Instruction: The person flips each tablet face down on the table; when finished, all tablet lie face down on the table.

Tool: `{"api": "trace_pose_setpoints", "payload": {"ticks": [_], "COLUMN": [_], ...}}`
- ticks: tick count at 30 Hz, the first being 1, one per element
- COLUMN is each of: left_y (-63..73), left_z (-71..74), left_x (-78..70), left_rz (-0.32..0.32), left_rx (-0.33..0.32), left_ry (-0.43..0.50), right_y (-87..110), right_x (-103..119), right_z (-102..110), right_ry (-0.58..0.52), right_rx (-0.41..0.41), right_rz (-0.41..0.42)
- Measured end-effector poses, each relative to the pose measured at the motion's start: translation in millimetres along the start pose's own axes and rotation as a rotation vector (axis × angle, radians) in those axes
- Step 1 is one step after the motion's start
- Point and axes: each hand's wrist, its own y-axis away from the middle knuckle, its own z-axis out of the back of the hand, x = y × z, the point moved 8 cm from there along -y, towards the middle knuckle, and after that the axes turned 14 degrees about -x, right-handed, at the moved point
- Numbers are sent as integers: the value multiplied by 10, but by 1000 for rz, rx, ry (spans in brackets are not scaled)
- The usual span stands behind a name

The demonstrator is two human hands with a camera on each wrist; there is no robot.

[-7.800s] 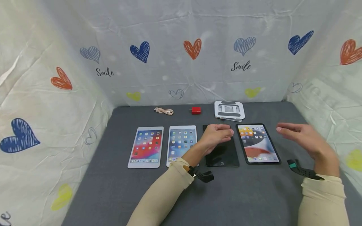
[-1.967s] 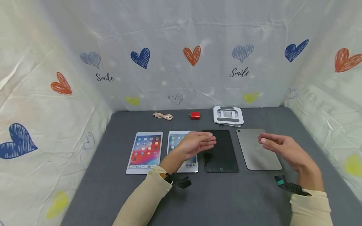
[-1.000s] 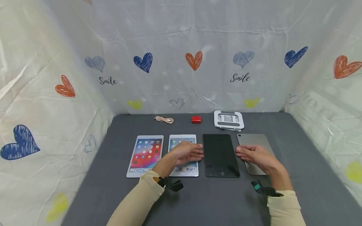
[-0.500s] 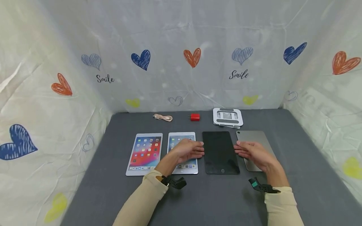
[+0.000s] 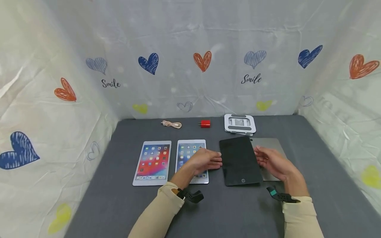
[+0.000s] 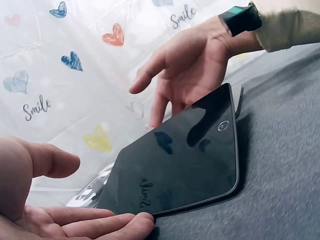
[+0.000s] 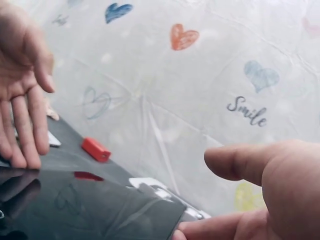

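Note:
A black tablet [image 5: 240,162] is held up at a tilt between both hands, its right side raised, its dark screen facing up. At its left edge are the straight fingertips of my left hand [image 5: 204,162], thumb held apart; that hand overlaps a white tablet [image 5: 186,148] with a lit screen. My right hand [image 5: 273,161] has its fingertips at the raised right edge, thumb lifted off the screen. Beneath that hand a grey tablet [image 5: 272,142] lies face down, partly covered by the black one. In the left wrist view the black tablet [image 6: 175,155] slants between the two palms.
Another white tablet [image 5: 152,162] with a red and blue screen lies at the far left of the row. Behind the row are a coiled cable [image 5: 171,124], a red charger plug [image 5: 205,124] and a folded white stand [image 5: 239,124]. A heart-printed curtain [image 5: 175,33] surrounds the grey tabletop [image 5: 226,215].
Over the earlier frames the grey tablet was turned from screen up to face down. Both hands came to the black tablet; since half a second ago it has tilted up and shifted right.

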Motion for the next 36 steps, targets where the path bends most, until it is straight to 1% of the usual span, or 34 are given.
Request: {"api": "trace_pose_setpoints", "payload": {"ticks": [3,5,8,12,14,17,22,24,27,36], "left_y": [1,-3,-12,-30,-39,-50,-20,7,53,179], "left_z": [-75,-136,-250,-392,-430,-445,-436,-437,-452,-528], "left_x": [-5,-5,-15,-29,-36,-62,-219,-302,-412,-661], "left_rz": [-13,-23,-33,-39,-40,-34,-74,-95,-109,-136], "left_rx": [7,15,34,68,82,91,109,118,137,171], "left_ry": [5,7,12,15,24,52,113,140,171,188], "right_y": [12,23,29,28,27,30,44,58,85,157], "right_x": [-11,-36,-57,-52,-45,-20,84,132,196,414], "right_z": [54,110,208,333,376,415,445,447,429,242], "right_ry": [6,25,35,37,51,66,91,102,112,114], "right_rx": [29,30,13,-20,-21,-4,9,5,5,44], "right_rz": [2,-15,-33,-32,-26,-18,10,23,36,81]}}
